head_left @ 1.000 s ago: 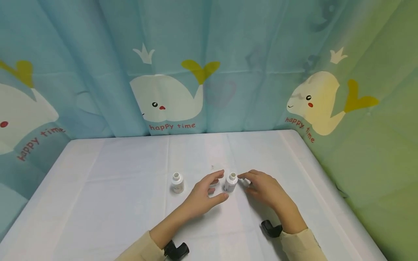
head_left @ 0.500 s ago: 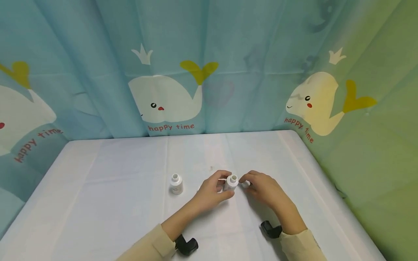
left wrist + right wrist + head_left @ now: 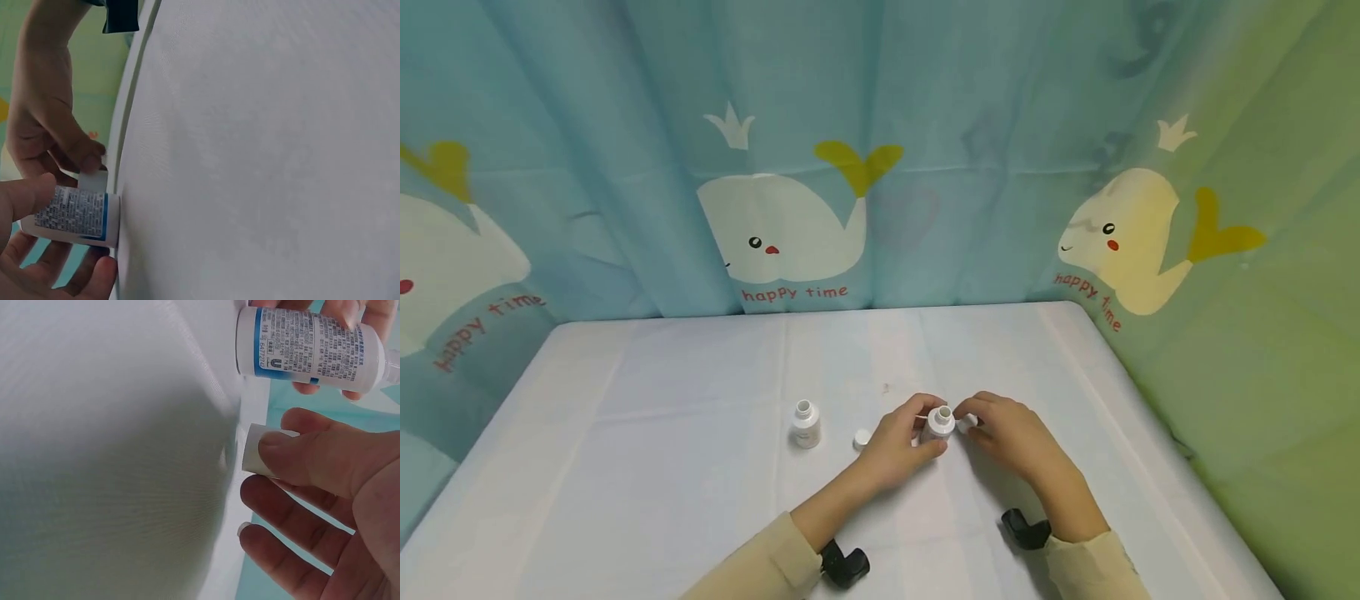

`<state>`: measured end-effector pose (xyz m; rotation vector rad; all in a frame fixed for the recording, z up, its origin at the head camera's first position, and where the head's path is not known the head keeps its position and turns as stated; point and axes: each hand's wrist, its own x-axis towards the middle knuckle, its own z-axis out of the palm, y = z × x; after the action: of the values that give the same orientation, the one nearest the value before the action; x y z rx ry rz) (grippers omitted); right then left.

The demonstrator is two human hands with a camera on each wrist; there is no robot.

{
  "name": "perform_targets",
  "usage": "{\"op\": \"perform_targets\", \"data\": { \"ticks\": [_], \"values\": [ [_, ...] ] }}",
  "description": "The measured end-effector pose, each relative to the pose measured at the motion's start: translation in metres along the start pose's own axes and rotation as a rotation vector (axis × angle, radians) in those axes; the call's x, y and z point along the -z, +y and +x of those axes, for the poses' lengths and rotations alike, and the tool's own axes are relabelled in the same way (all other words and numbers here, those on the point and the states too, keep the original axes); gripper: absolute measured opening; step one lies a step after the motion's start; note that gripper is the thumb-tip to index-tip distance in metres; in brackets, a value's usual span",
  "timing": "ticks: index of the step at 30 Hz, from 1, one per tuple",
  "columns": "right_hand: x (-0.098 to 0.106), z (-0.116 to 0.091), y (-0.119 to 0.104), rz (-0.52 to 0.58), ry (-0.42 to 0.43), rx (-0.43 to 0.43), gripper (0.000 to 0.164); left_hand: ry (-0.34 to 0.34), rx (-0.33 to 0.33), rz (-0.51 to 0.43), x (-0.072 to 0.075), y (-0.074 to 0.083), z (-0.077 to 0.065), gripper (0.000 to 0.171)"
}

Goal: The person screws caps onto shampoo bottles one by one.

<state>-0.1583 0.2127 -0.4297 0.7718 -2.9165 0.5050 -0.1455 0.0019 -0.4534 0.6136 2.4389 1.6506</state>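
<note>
My left hand holds an uncapped white bottle, thumb on the near side and fingers behind. Its printed label with a blue band faces the wrist cameras, and the bottle appears upright at the table surface. Just to the right, my right hand pinches a white bottle cap between thumb and index finger. The cap is low beside the bottle; whether the two touch is unclear. A second open white bottle stands to the left, apart from both hands.
Another white cap lies on the table between the left bottle and my left hand. The white-covered table ends at a whale-print curtain along the back and right.
My left hand has moved right and taken hold of the bottle, shifting it slightly right toward the right hand. The cap behind the left hand has come into sight.
</note>
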Motion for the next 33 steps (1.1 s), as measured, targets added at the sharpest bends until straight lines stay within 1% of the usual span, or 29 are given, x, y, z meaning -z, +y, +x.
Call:
{"op": "perform_targets", "data": {
  "ticks": [4, 7, 9, 14, 17, 20, 25, 28, 31, 33],
  "values": [
    [0.001, 0.0, 0.0, 0.014, 0.021, 0.009, 0.028, 0.021, -0.025, 0.015, -0.001, 0.002, 0.0, 0.041],
    [0.002, 0.0, 0.001, 0.033, 0.051, 0.036, 0.029, 0.03, -0.044, 0.007, 0.0, 0.006, -0.002, 0.04],
    [0.003, 0.001, 0.0, 0.057, 0.071, 0.059, 0.03, 0.035, -0.044, -0.011, 0.002, 0.009, -0.006, 0.041],
    [0.011, 0.001, -0.004, 0.182, 0.114, 0.111, 0.03, 0.033, -0.043, -0.071, 0.01, 0.014, -0.015, 0.043],
    [0.016, 0.0, -0.008, 0.256, 0.143, 0.14, 0.03, 0.045, -0.053, -0.069, 0.016, 0.017, -0.02, 0.043],
    [0.02, 0.001, -0.013, 0.299, 0.17, 0.17, 0.03, 0.06, -0.054, -0.059, 0.023, 0.018, -0.025, 0.044],
    [0.026, 0.0, -0.02, 0.388, 0.226, 0.193, 0.031, 0.058, -0.04, -0.124, 0.035, 0.021, -0.03, 0.051],
    [0.031, -0.002, -0.026, 0.459, 0.26, 0.205, 0.03, 0.05, -0.031, -0.157, 0.04, 0.023, -0.032, 0.049],
    [0.036, -0.004, -0.033, 0.532, 0.279, 0.227, 0.029, 0.06, -0.039, -0.141, 0.046, 0.024, -0.034, 0.045],
    [0.039, -0.004, -0.039, 0.568, 0.291, 0.25, 0.029, 0.078, -0.053, -0.099, 0.05, 0.023, -0.035, 0.043]
  ]
}}
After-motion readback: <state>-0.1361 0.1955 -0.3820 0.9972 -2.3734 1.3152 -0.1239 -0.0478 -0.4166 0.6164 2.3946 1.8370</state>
